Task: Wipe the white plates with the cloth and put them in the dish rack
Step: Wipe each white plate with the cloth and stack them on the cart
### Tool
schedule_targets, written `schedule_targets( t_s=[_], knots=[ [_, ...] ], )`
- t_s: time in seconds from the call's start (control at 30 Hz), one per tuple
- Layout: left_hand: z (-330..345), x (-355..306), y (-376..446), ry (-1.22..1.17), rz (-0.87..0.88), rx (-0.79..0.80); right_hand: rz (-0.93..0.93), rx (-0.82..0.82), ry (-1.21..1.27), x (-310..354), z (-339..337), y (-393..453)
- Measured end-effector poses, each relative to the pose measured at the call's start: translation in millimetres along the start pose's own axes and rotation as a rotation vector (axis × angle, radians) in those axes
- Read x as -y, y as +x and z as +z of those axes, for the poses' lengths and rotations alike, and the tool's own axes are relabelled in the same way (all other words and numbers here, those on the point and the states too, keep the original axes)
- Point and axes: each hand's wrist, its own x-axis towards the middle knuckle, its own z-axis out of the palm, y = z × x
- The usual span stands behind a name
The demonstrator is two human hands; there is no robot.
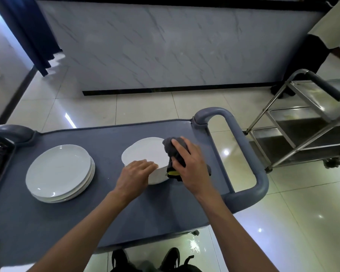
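The left hand (134, 174) steadies the plate (145, 154) with flat fingers; the right hand (188, 163) grips the cloth (172, 147). Wipe toward the rim, perhaps tilted.

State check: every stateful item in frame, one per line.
left hand: open, fingers flat on the white plate
right hand: grips the grey cloth
white plate: tilted, near edge lifted off the grey cart
grey cloth: bunched against the plate's right edge
plate stack: flat on the cart, untouched
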Motion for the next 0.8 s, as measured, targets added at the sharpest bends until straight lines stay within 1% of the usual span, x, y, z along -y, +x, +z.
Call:
schedule_targets(
  t_s=[0.13,0.23,0.33,0.43,0.6,0.73,0.8],
  knots=[
    [16,-5,-12,0.013,-0.018,0.081,0.008,0.028,0.032,-4,0,-6],
    [21,-11,-19,-0.018,-0.022,0.078,0.008,0.029,0.047,-7,-1,-13],
    [26,-14,-24,0.001,-0.047,0.068,0.011,0.038,0.053,-11,-1,-20],
    [30,-17,-24,0.040,-0.073,0.108,0.023,0.050,0.067,-14,0,-25],
    [35,-22,-28,0.062,-0.069,0.154,0.035,0.063,0.085,-18,0,-30],
    [40,-24,-31,0.123,-0.063,0.220,0.043,0.075,0.093,-22,0,-34],
    [41,-24,-33,0.133,-0.050,0.224,0.048,0.086,0.091,-24,0,-35]
  ],
)
